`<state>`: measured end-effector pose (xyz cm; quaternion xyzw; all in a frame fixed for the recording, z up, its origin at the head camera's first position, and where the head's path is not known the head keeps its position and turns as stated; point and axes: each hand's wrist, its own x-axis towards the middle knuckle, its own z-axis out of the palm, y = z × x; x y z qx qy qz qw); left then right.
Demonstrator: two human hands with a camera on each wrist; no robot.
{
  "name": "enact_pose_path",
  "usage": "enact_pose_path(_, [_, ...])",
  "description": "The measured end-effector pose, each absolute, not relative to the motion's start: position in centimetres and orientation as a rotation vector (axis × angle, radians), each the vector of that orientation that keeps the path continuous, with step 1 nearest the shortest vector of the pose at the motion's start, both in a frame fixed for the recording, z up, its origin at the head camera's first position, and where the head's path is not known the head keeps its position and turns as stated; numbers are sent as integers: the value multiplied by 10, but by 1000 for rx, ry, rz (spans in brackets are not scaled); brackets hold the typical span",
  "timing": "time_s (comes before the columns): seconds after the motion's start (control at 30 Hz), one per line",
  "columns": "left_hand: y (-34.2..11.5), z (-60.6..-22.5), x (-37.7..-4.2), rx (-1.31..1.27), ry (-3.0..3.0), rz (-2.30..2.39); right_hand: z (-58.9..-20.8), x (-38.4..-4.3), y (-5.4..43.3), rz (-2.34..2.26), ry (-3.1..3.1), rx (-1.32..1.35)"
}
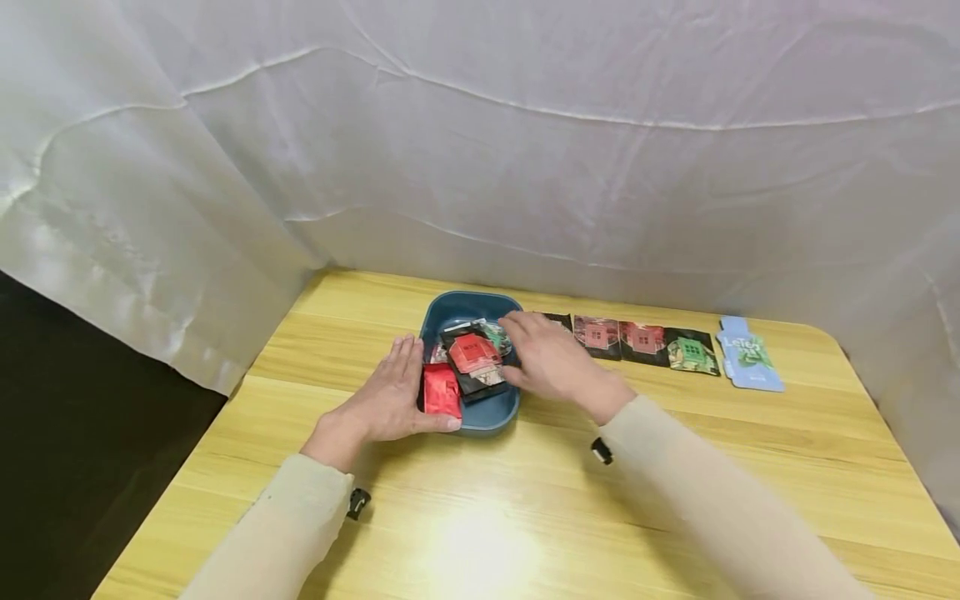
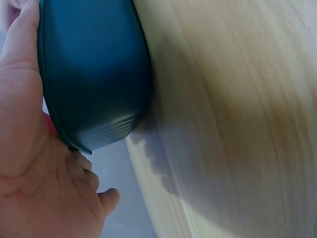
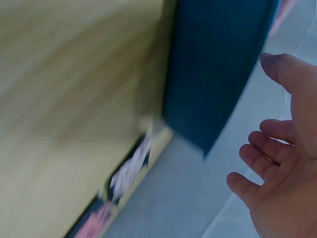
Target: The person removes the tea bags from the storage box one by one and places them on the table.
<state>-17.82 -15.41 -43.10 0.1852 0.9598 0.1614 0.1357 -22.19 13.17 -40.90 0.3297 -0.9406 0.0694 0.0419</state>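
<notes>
A dark blue plastic basin [image 1: 491, 419] stands on the table with several flat packets inside. Uppermost is a black packet with a red label [image 1: 474, 353], and a shiny red packet [image 1: 442, 390] lies at the near left. My left hand [image 1: 386, 396] rests along the basin's left rim, fingers extended and thumb stretched across the near left corner. Over the right rim hovers my right hand [image 1: 551, 358], its fingers loosely bent and no packet in its grasp. In the right wrist view that hand [image 3: 282, 153] appears beside the basin wall [image 3: 213, 74], fingers spread.
To the right runs a row of square packets: a pinkish one [image 1: 597, 335], a red one [image 1: 644, 342] and a green one [image 1: 692, 351], plus one partly behind my right hand. A flattened light blue carton [image 1: 750, 354] ends the row. Grey cloth [image 1: 570, 183] hangs behind the table.
</notes>
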Motion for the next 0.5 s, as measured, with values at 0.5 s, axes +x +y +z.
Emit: enact_pose_path(0.5, [-155, -430, -177, 529, 2798, 432, -436, -217, 65, -107, -3152, 840])
